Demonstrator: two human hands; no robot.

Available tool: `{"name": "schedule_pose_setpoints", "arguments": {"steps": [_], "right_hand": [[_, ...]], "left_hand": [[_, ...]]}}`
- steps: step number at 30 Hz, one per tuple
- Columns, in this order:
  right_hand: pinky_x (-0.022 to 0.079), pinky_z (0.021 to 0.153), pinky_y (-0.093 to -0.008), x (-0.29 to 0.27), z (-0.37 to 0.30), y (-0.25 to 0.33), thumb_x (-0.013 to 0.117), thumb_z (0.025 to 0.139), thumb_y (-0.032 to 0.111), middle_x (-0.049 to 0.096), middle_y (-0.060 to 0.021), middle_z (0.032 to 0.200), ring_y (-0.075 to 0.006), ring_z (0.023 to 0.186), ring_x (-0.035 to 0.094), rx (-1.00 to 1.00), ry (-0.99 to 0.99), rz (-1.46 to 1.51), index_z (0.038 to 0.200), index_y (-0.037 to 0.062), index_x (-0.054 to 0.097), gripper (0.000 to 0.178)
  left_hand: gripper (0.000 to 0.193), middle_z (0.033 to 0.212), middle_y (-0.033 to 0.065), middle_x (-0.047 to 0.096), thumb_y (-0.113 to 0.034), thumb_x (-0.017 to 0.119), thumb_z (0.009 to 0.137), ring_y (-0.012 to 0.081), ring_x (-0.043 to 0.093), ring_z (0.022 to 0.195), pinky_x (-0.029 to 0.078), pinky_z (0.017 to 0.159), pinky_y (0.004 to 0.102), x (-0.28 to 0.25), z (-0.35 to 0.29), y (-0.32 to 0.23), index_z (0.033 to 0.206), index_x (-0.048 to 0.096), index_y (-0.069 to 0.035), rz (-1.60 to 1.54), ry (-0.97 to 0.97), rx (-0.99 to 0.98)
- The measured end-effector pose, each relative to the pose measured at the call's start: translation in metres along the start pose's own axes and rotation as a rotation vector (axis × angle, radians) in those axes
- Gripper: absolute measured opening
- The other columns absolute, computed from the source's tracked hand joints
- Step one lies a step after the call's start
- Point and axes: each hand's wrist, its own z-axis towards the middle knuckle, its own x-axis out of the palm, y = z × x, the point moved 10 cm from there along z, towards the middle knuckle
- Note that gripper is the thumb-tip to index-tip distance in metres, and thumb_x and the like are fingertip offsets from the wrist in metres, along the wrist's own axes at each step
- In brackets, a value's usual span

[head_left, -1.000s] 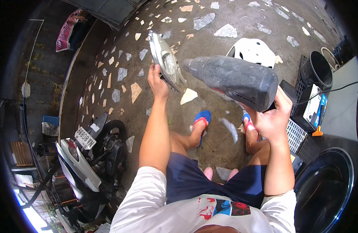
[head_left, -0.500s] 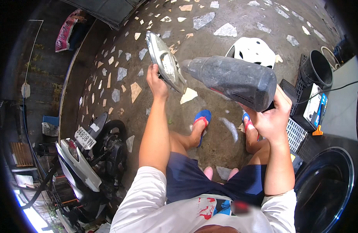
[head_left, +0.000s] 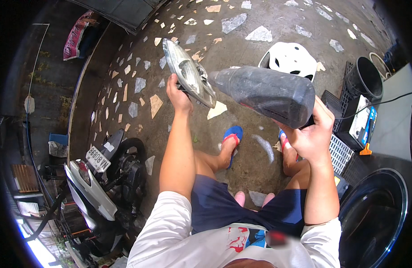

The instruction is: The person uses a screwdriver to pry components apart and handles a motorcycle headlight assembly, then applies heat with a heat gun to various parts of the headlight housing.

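We find a headlamp [head_left: 188, 73] raised in front of the seated person, above the stone-chip floor [head_left: 277, 20], its clear lens tilted up and toward the right. The left hand [head_left: 177, 95] has its grip closed on the lamp's lower rear edge. Just beside the lamp on the right we note a grey bottle [head_left: 267, 92], held level with its neck pointing at the lens; whether the neck touches the lamp we cannot tell. The right hand [head_left: 309, 135] has its grip wrapped around the bottle's base. Below the hands we see blue sandals [head_left: 232, 135] on the floor. Farther out we record a white helmet [head_left: 290, 58] beyond the bottle, a black bucket [head_left: 365, 78] at right, and a scooter [head_left: 101, 183] at lower left.
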Motion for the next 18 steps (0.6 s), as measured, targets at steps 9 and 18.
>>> {"name": "schedule_pose_setpoints", "arguments": {"steps": [9,18], "right_hand": [[0.055,0.075,-0.0342,0.0035,0.0,0.0,0.082,0.064,0.006,0.072,-0.0154,0.092,-0.0299,0.081,0.071,-0.007,0.021,0.003,0.101,-0.0024,0.071,0.039],[0.056,0.076,-0.0359,0.0088,-0.0027,-0.0022,0.081,0.062,0.006,0.071,-0.0167,0.093,-0.0326,0.083,0.071,-0.01,0.086,-0.017,0.1,-0.0023,0.07,0.04]], "left_hand": [[0.037,0.106,0.0059,0.071,-0.034,0.049,0.107,0.0168,0.07,0.092,0.056,0.082,0.0341,-0.0006,0.002,0.0048,0.116,0.065,-0.002,-0.151,0.016,-0.074],[0.039,0.113,0.0071,0.072,-0.034,0.047,0.107,0.0193,0.071,0.101,0.057,0.09,0.037,-0.0059,0.0044,0.006,0.122,0.063,-0.002,-0.203,-0.006,-0.102]]}}
